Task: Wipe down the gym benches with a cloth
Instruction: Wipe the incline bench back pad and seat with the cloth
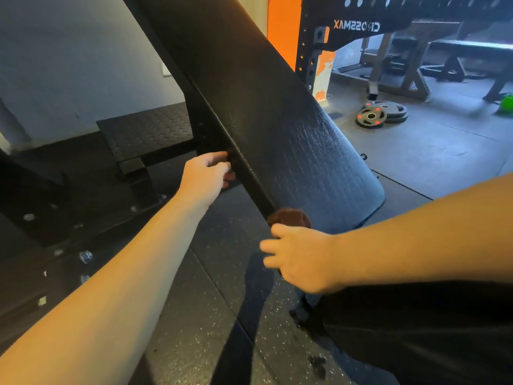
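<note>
At the lower end of the tilted black bench pad (277, 120), a bunched brown cloth (290, 218) presses against the pad's near corner. It pokes out just above the right hand (301, 258), whose curled fingers grip it. Higher up the same edge, the left hand (206, 172) curls its fingers round the pad's side. Weight plates (381, 113) lie on the rubber floor (194, 315) well beyond.

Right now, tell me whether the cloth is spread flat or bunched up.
Bunched up. The brown cloth shows as a crumpled wad above the right hand, against the bench pad.
</note>
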`<action>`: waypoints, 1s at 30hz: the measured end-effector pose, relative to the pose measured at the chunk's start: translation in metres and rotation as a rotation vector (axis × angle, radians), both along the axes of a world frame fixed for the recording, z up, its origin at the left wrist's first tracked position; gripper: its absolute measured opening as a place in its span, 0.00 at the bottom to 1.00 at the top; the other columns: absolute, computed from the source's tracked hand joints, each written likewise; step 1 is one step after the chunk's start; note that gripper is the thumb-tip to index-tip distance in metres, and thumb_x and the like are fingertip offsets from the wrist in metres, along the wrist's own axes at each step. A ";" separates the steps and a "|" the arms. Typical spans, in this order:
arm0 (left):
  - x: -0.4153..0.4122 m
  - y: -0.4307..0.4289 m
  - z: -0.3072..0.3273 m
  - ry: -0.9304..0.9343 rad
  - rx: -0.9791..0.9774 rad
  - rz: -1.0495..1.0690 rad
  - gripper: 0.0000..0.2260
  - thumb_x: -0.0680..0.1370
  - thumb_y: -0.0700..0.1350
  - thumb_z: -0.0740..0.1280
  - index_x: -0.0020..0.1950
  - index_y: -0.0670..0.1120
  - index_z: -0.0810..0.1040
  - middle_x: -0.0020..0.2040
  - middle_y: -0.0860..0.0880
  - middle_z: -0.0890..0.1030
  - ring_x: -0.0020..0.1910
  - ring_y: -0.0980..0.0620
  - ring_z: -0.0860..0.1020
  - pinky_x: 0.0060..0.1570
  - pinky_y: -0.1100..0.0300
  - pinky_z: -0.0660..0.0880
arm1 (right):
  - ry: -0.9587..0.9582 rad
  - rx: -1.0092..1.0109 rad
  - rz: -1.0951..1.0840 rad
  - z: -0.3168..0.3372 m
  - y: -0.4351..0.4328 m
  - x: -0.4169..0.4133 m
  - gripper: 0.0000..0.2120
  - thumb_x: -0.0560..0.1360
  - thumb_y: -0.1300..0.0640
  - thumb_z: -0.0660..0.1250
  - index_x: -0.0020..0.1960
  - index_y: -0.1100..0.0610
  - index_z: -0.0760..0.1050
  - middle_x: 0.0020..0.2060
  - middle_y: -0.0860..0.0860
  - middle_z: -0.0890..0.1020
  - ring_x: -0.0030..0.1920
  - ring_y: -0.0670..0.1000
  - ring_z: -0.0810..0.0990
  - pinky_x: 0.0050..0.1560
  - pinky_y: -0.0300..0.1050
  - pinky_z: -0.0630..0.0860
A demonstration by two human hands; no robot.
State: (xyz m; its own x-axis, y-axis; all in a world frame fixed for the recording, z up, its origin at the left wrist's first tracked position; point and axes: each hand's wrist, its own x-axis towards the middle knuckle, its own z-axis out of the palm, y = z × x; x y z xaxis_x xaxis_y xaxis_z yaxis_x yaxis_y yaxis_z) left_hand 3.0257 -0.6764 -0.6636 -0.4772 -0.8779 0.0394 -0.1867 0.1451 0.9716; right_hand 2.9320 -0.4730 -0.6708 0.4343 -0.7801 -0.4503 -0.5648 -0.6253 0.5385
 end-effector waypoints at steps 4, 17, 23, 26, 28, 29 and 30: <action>-0.001 0.001 0.002 -0.001 0.015 -0.006 0.14 0.83 0.43 0.66 0.69 0.49 0.79 0.59 0.49 0.83 0.55 0.51 0.83 0.63 0.48 0.79 | 0.101 0.105 0.089 0.006 0.002 -0.005 0.12 0.78 0.44 0.66 0.55 0.47 0.83 0.59 0.45 0.77 0.63 0.52 0.67 0.61 0.53 0.64; 0.001 0.006 0.002 0.005 0.015 -0.014 0.15 0.83 0.42 0.65 0.70 0.50 0.79 0.61 0.50 0.83 0.58 0.51 0.82 0.64 0.48 0.78 | 0.003 0.096 -0.026 0.010 0.007 -0.004 0.11 0.76 0.44 0.68 0.52 0.48 0.83 0.55 0.46 0.76 0.60 0.52 0.67 0.56 0.53 0.63; 0.003 0.001 0.003 0.021 0.035 -0.024 0.15 0.83 0.41 0.65 0.69 0.50 0.79 0.60 0.50 0.83 0.57 0.51 0.82 0.61 0.50 0.80 | 0.069 -0.138 -0.002 0.026 -0.038 -0.003 0.12 0.78 0.47 0.65 0.55 0.50 0.83 0.58 0.49 0.76 0.64 0.56 0.68 0.58 0.54 0.65; 0.007 -0.005 0.001 0.046 0.079 -0.026 0.15 0.82 0.40 0.65 0.68 0.49 0.79 0.57 0.49 0.83 0.54 0.52 0.84 0.51 0.57 0.83 | 0.062 -0.365 -0.007 0.049 -0.081 -0.010 0.10 0.73 0.48 0.71 0.51 0.50 0.84 0.56 0.51 0.78 0.61 0.58 0.70 0.55 0.56 0.67; 0.011 -0.008 -0.001 0.048 0.088 -0.031 0.15 0.82 0.40 0.65 0.68 0.49 0.79 0.58 0.48 0.83 0.54 0.51 0.84 0.52 0.56 0.83 | -0.007 -0.449 -0.043 0.058 -0.091 -0.015 0.10 0.69 0.48 0.75 0.48 0.50 0.85 0.55 0.51 0.79 0.59 0.57 0.71 0.53 0.56 0.69; 0.012 -0.009 -0.001 0.040 0.083 -0.027 0.15 0.82 0.40 0.65 0.68 0.49 0.79 0.59 0.48 0.83 0.55 0.50 0.84 0.55 0.53 0.83 | -0.044 -0.471 -0.059 0.058 -0.092 -0.016 0.10 0.70 0.48 0.75 0.49 0.49 0.85 0.56 0.51 0.79 0.60 0.57 0.71 0.54 0.56 0.70; 0.012 -0.009 -0.001 0.042 0.081 -0.019 0.15 0.82 0.40 0.65 0.67 0.49 0.80 0.59 0.48 0.83 0.56 0.50 0.83 0.57 0.50 0.82 | -0.070 -0.481 -0.054 0.056 -0.089 -0.017 0.09 0.71 0.48 0.74 0.50 0.49 0.85 0.56 0.50 0.78 0.60 0.57 0.71 0.55 0.56 0.70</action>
